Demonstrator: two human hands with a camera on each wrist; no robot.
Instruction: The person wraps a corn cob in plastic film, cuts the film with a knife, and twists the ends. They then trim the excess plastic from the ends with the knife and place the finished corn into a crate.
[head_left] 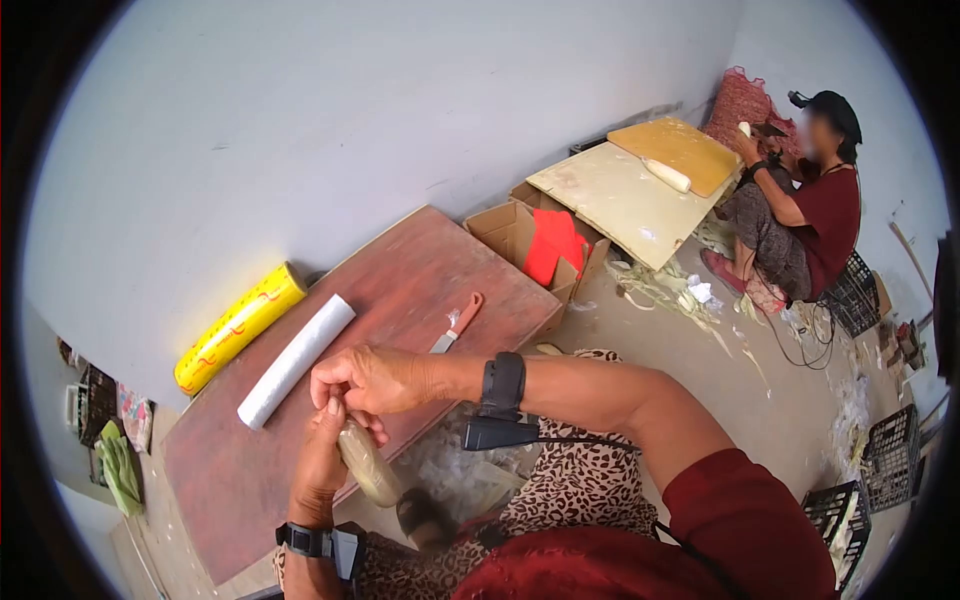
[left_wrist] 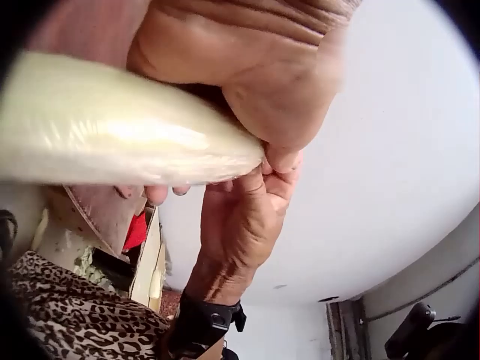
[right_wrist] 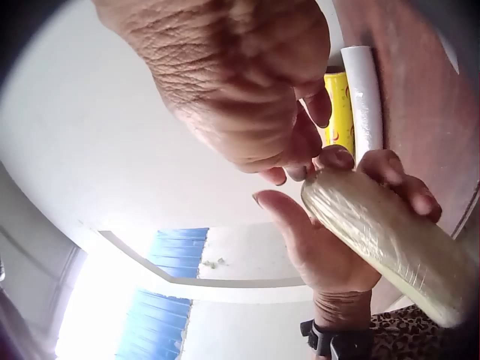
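Holding the wrapped pale roll (head_left: 366, 463) upright-ish above the lap, left hand (head_left: 322, 462) curled round its middle, right hand (head_left: 372, 380) pinching its top end; long axis slanting down-right, away from the table (head_left: 230, 480).

both hands raised together, left hand (head_left: 322, 462) cupped, right hand (head_left: 372, 380) fingers pinching

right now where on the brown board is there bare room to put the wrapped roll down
On the brown board, the widest bare patch lies between the white roll and the knife. Another bare stretch runs along the far corner beyond the knife, toward the cardboard box. The wall edge is crowded by the yellow roll, and the near edge by both hands holding the wrapped roll.
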